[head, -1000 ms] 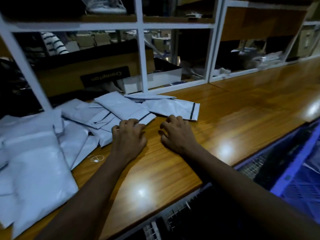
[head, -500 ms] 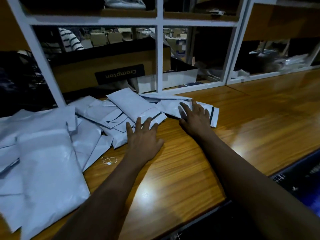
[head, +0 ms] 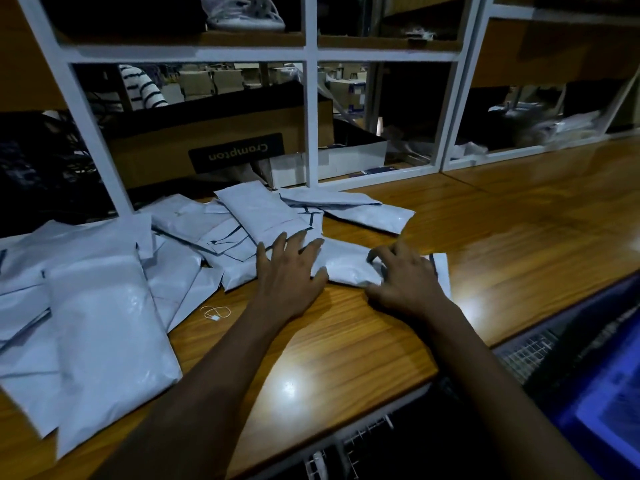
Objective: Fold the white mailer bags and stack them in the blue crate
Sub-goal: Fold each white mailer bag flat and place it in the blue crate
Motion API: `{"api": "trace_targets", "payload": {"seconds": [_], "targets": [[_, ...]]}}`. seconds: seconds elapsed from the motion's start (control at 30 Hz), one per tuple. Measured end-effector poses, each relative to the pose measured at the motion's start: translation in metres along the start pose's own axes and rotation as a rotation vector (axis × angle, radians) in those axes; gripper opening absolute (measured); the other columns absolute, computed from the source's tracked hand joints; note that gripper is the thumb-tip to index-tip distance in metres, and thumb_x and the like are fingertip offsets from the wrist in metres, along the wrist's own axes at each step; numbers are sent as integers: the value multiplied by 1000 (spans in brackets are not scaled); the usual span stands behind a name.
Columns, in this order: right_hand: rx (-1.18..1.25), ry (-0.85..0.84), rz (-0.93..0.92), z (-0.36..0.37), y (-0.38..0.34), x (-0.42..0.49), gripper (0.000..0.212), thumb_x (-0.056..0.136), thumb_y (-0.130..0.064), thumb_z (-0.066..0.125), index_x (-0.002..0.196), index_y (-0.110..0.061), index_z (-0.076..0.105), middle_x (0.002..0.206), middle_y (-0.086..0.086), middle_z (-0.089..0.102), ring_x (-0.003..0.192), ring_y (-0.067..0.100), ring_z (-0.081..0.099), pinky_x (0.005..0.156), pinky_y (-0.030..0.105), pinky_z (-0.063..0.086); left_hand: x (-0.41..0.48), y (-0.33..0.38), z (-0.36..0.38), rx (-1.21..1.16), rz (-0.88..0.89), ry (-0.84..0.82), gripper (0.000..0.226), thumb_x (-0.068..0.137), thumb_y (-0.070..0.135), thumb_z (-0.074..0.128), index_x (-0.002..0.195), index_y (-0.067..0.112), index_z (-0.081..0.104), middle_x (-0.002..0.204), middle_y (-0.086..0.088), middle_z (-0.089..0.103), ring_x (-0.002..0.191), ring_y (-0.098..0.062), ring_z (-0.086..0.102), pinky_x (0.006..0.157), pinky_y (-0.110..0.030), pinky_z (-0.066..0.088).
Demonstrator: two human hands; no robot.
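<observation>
Fingers of my left hand lie spread flat on the glossy white mailer bag at frame centre; those of my right hand curl round its end. The blue crate sits lower right, contents too blurred; wood-grain worktop.

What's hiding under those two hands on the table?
A white mailer bag, lying on the wooden table. The left hand presses flat on it; the right hand curls its fingers into it. The parts beneath the palms are covered, so I can't see them.
</observation>
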State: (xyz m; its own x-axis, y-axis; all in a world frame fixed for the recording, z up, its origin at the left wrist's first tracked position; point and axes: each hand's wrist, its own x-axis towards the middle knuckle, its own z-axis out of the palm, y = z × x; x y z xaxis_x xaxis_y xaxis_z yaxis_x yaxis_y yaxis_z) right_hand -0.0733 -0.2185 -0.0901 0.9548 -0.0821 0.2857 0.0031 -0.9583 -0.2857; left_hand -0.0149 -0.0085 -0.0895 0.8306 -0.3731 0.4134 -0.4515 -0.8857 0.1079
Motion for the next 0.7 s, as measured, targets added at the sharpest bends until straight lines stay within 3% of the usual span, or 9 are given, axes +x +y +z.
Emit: {"api": "trace_targets", "payload": {"seconds": [0.07, 0.2, 0.3, 0.47, 0.63, 0.7], "targets": [[36, 1, -68, 0, -1, -8, 72, 63, -70, 40, 121, -32, 58, 113, -1, 50, 112, 26, 51, 91, 42, 38, -4, 7, -2, 14, 55, 0, 69, 82, 57, 20, 139, 33, 50, 152, 0, 42, 140, -23, 32, 114, -56, 13], [119, 57, -143, -3, -11, -18, 70, 73, -64, 36, 126, -27, 63, 115, 3, 57, 105, 27, 55, 83, 40, 39, -14, 22, -5, 25, 134, -98, 51, 95, 52, 34, 140, 31, 49, 151, 1, 42, 138, -21, 36, 114, -49, 20], [-32, 24, -157, 3, -17, -25, 71, 79, -63, 29, 132, -28, 61, 125, 3, 63, 111, 30, 53, 86, 43, 39, -23, 33, -5, 4, 165, -168, 47, 100, 47, 36, 142, 28, 45, 144, 0, 49, 130, -22, 44, 104, -43, 35], [-250, 66, -128, 12, -21, -31, 55, 90, -51, 25, 111, -19, 65, 101, 9, 64, 90, 33, 55, 73, 41, 42, -29, 40, -5, 10, 120, -177, 44, 100, 44, 35, 140, 27, 46, 136, -3, 50, 123, -25, 46, 98, -42, 38], [-199, 13, -100, 8, -23, -22, 69, 85, -57, 10, 118, -21, 60, 115, 9, 59, 102, 30, 53, 80, 40, 41, -28, 48, -7, 83, 87, -84, 35, 98, 44, 36, 123, 25, 53, 121, -3, 56, 110, -23, 52, 90, -41, 36], [-262, -83, -104, 11, -17, -18, 80, 83, -60, 1, 135, -27, 53, 136, 12, 53, 120, 35, 49, 95, 47, 39, -28, 47, -2, 85, 78, -69, 42, 97, 46, 31, 122, 24, 56, 120, -3, 57, 109, -24, 53, 91, -42, 37]]}}
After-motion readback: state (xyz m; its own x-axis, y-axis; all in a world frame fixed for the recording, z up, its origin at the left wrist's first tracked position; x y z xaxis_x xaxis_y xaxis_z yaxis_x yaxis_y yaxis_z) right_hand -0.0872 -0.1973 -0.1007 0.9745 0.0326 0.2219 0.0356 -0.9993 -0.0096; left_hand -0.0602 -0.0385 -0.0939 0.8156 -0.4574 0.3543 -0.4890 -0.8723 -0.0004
